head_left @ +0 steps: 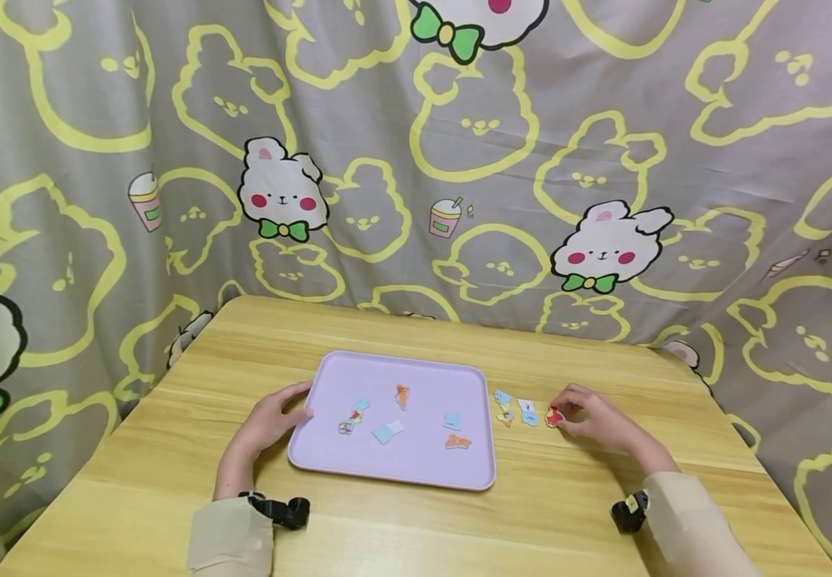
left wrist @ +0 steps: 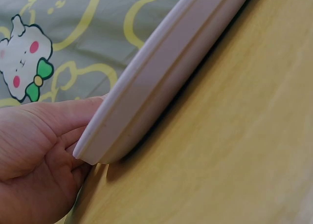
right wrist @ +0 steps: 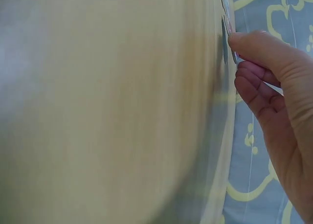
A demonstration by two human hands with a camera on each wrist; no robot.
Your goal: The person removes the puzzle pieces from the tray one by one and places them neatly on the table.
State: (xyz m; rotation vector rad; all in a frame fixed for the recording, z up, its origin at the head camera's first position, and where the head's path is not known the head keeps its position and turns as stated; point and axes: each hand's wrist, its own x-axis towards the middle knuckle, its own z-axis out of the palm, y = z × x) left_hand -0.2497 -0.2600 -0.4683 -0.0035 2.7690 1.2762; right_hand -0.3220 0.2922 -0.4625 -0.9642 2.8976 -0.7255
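Observation:
A lilac tray [head_left: 434, 465] lies flat on the table, and in the left wrist view its side wall [left wrist: 142, 82] rises at a slant. My left hand [head_left: 268, 421] grips the tray's left edge, thumb over the rim and fingers curled beneath. Beyond the tray's right side, my right hand [head_left: 599, 418] pinches a red puzzle piece [head_left: 552, 417] between thumb and fingers, close to the tabletop. Just left of it are a white-and-blue piece [head_left: 528, 418] and a blue-and-yellow group [head_left: 503, 401]. From the right wrist, the hand [right wrist: 279, 82] shows the pinched piece almost edge-on.
Inside the tray are an orange piece [head_left: 402, 394], a blue-and-white piece [head_left: 386, 433], a blue piece [head_left: 452, 421], another orange piece [head_left: 458, 441] and a multicoloured cluster [head_left: 353, 418]. A patterned curtain [head_left: 380, 224] hangs behind the wooden table [head_left: 416, 537].

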